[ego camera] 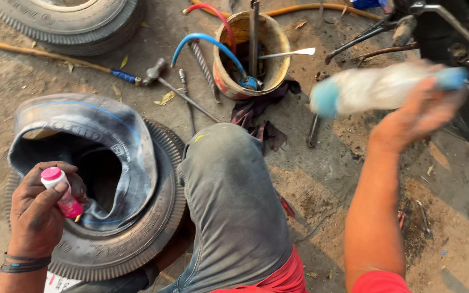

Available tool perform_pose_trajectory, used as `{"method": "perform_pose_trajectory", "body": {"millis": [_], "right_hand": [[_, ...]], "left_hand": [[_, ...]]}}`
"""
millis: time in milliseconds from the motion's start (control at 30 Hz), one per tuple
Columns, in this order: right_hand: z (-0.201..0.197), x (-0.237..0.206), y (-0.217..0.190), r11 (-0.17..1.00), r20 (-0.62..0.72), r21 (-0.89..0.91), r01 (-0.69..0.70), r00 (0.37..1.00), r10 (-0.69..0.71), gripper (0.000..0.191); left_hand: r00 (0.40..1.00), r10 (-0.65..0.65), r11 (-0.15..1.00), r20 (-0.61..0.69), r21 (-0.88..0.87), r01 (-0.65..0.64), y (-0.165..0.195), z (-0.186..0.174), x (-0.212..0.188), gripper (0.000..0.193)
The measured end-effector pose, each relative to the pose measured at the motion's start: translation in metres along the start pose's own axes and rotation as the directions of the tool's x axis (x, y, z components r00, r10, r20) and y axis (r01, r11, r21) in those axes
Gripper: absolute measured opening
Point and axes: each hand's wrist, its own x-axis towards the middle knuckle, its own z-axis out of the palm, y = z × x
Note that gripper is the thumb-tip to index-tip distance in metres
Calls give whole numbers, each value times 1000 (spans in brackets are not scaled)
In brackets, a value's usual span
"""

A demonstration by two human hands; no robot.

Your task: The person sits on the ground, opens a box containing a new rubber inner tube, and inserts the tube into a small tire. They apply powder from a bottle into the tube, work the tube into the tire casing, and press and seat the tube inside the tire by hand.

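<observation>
At the far left, on the dirt ground [321, 179], the left hand [38, 212] has its fingers curled tight round a small pink bottle [63, 193] with a pink cap, held upright just in front of a black inner tube [90, 138] that is pulled up out of a small ribbed tyre [131, 239] lying flat. A blue line runs along the tube, and a white patch of print shows on its side, too small to make out. Dark bands circle the left wrist. Behind, at the top left corner, a second tyre [71, 19] lies on the ground, with a yellow hose [39, 54] running below it. A hammer [177, 89] and metal rods lie between the tyres and a worn yellow bucket [248, 54], which holds a blue hose [207, 43], a red hose [213, 13] and upright metal tools. A dark rag [261, 116] lies crumpled at the bucket's foot. In the middle the person's knee [229, 190] in grey jeans rises between the two arms, blocking the ground beyond it. To the right, the right hand [416, 116] is raised and blurred, its fingers wrapped round a clear plastic bottle [378, 87] with blue ends, held sideways. Dark vehicle parts [462, 32] fill the top right corner.
</observation>
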Motion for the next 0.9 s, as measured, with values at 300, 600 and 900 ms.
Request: {"method": "perform_pose_trajectory", "body": {"millis": [300,600,900], "right_hand": [[30,-114,67,799,288,-588,-127,890,353,29],[110,-62,62,904,331,-364,-226,876,352,19],[277,-79,119,840,795,-542,19,334,506,133]], "left_hand": [[999,32,972,-28,235,-24,10,16,7,24],[998,-54,933,-42,353,65,6,9,26,22],[994,-97,894,-55,433,111,-1,4,35,20]]}}
